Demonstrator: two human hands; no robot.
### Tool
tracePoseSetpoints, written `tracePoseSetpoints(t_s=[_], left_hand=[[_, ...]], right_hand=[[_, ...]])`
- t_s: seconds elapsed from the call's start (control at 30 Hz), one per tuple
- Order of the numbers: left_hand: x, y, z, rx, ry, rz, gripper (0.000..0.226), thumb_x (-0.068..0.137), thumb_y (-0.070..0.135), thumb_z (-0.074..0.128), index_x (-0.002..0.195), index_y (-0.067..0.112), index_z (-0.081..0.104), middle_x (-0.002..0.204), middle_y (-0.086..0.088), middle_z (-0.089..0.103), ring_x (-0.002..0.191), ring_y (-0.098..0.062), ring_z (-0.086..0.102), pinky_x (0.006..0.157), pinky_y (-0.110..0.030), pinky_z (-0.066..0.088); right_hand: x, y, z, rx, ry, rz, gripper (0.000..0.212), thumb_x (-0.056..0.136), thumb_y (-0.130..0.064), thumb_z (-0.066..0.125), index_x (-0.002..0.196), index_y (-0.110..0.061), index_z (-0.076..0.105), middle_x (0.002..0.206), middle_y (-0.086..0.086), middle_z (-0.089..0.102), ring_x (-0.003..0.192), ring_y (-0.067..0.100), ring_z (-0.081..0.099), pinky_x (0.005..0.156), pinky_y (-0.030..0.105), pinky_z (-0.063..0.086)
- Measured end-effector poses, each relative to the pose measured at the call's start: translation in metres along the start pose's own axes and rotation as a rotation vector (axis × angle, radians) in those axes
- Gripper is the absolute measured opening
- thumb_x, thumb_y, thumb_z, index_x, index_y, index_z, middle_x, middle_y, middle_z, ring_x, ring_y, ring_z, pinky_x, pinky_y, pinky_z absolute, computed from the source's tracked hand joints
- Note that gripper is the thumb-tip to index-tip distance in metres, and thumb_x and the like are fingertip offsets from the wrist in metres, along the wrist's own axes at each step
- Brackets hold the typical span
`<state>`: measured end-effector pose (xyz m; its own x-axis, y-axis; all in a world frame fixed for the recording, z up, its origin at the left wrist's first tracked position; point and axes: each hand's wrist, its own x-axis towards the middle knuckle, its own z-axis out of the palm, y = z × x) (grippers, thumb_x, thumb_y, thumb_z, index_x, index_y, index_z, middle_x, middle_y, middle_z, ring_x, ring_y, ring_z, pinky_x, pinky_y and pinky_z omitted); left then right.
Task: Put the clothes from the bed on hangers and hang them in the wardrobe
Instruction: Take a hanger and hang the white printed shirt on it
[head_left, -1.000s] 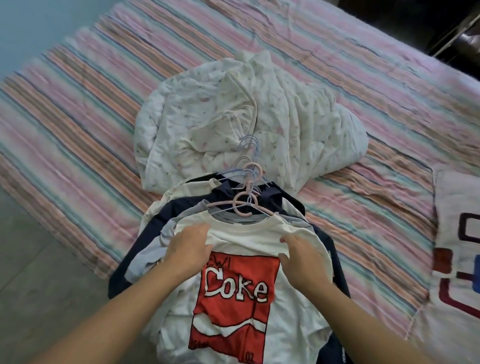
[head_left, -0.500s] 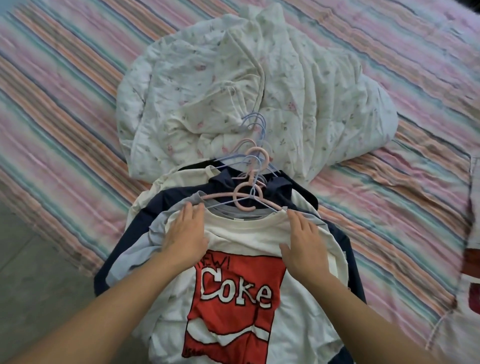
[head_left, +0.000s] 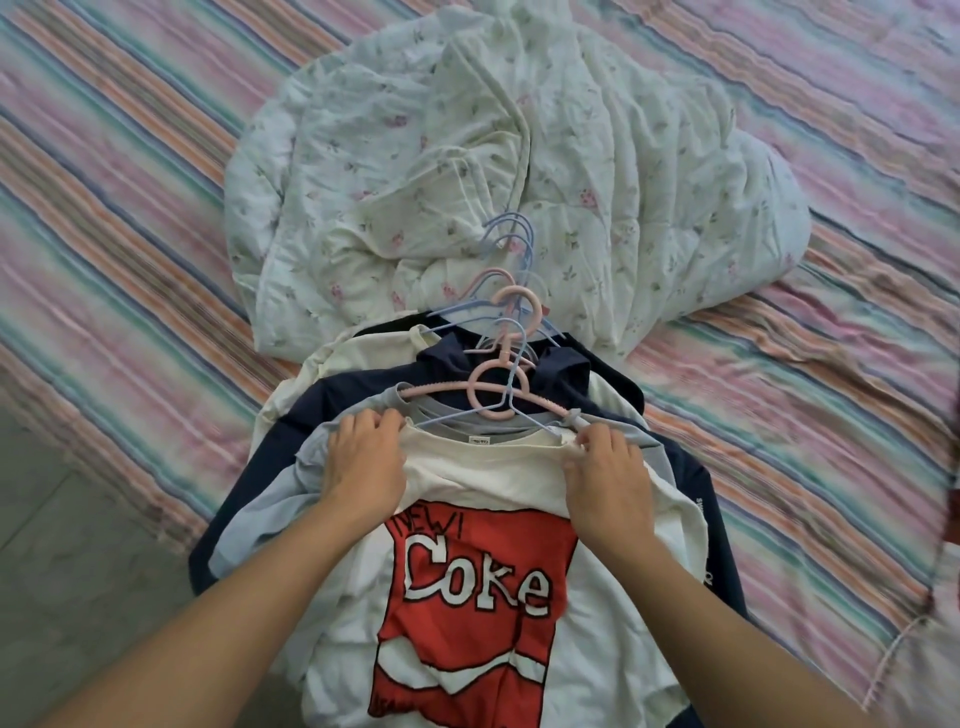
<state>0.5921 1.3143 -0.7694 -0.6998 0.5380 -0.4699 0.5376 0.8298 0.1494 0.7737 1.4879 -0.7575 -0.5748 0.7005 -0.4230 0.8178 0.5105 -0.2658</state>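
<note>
While the white Coke T-shirt (head_left: 467, 597) is lying atop the stack, its collar is being pinched by left hand (head_left: 363, 467) and right hand (head_left: 608, 483). Hanger stage is being judged: next, the pale blue hanger (head_left: 511, 384) is likely being worked into the shoulders.

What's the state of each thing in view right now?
Coke T-shirt: top of pile, flat, collar gripped on both sides
left hand: grip on collar
right hand: grip on collar
pink hanger: lying on the grey shirt
navy top: lower in pile
floral quilt: crumpled

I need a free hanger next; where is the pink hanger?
In the head view, centre: the pink hanger lies on the clothes pile, just above the Coke T-shirt collar, below the floral quilt.
</note>
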Motion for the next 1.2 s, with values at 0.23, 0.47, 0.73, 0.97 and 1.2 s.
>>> tracePoseSetpoints(t_s=[0.23,0.47,0.73,0.97,1.2], left_hand=[[-0.016,-0.006,-0.002,-0.053,-0.006,0.047,0.047,0.093,0.013,0.056,0.137,0.026,0.044,0.129,0.004,0.054,0.12,-0.021,0.041,0.1,-0.032,0.035],[-0.028,-0.007,-0.023,-0.064,-0.046,-0.002,0.042,0.1,0.03,0.05,0.141,0.022,0.045,0.128,-0.002,0.057,0.123,-0.024,0.041,0.1,-0.036,0.036],[-0.071,-0.005,-0.083,-0.227,-0.023,0.1,0.022,0.099,0.028,0.051,0.08,0.027,0.06,0.086,0.005,0.061,0.09,-0.019,0.055,0.08,-0.038,0.046],[-0.146,-0.014,-0.153,-0.452,0.085,0.107,0.007,0.093,0.032,0.064,0.092,0.031,0.071,0.088,0.014,0.068,0.086,-0.007,0.061,0.074,-0.032,0.049],[-0.247,-0.045,-0.207,-0.585,0.198,0.128,0.006,0.089,0.035,0.069,0.083,0.034,0.071,0.077,0.017,0.068,0.076,0.0,0.061,0.072,-0.032,0.052]], right_hand=[[-0.011,0.003,0.003,0.065,-0.054,0.029,0.01,0.1,-0.02,0.051,0.093,-0.017,0.057,0.096,0.003,0.063,0.09,0.029,0.054,0.075,0.038,0.04],[-0.036,-0.003,-0.014,0.375,-0.017,0.101,0.027,0.097,-0.013,0.056,0.072,-0.013,0.047,0.063,-0.003,0.052,0.063,0.012,0.05,0.055,0.03,0.036],[-0.078,-0.008,-0.079,0.453,0.059,-0.016,0.039,0.095,-0.004,0.059,0.065,-0.022,0.044,0.059,-0.007,0.046,0.057,0.003,0.047,0.055,0.015,0.036],[-0.136,-0.031,-0.125,0.538,0.13,-0.099,0.014,0.098,-0.013,0.06,0.09,-0.022,0.068,0.082,-0.009,0.068,0.079,0.001,0.062,0.066,0.015,0.044],[-0.215,-0.066,-0.171,0.514,0.275,-0.224,0.015,0.094,-0.017,0.066,0.102,-0.027,0.075,0.097,-0.013,0.072,0.096,0.013,0.067,0.085,0.043,0.054]])
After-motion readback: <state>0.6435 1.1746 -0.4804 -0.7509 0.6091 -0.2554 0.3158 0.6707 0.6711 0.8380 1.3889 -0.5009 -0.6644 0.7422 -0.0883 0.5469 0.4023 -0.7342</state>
